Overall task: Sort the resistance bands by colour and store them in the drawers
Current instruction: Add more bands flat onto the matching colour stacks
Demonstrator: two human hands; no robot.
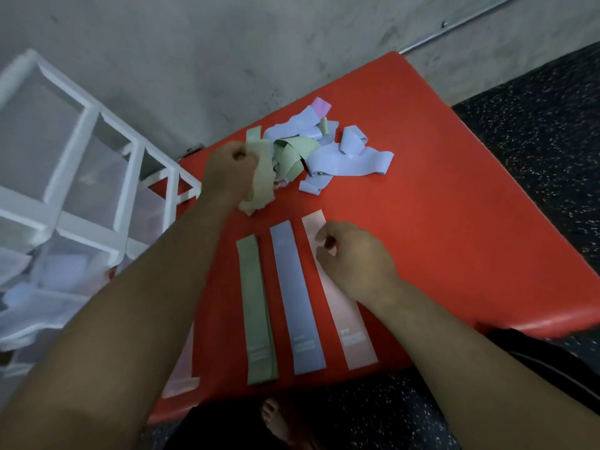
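Note:
Three bands lie flat side by side on the red bench (454, 196): a green band (256, 306), a blue band (297, 297) and a pink band (347, 323). My right hand (354, 258) rests on the pink band's upper part, fingers pinched at its edge. My left hand (232, 172) is closed around a green band (259, 177) that hangs from it, beside a tangled pile of blue, green and pink bands (321, 147) at the far side. Another pink band (181, 368) shows under my left forearm.
A white drawer unit (84, 190) with translucent drawers stands left of the bench, some holding pale bands. A grey wall is behind. Dark speckled floor (535, 125) lies to the right and below, where a bare foot (272, 417) shows.

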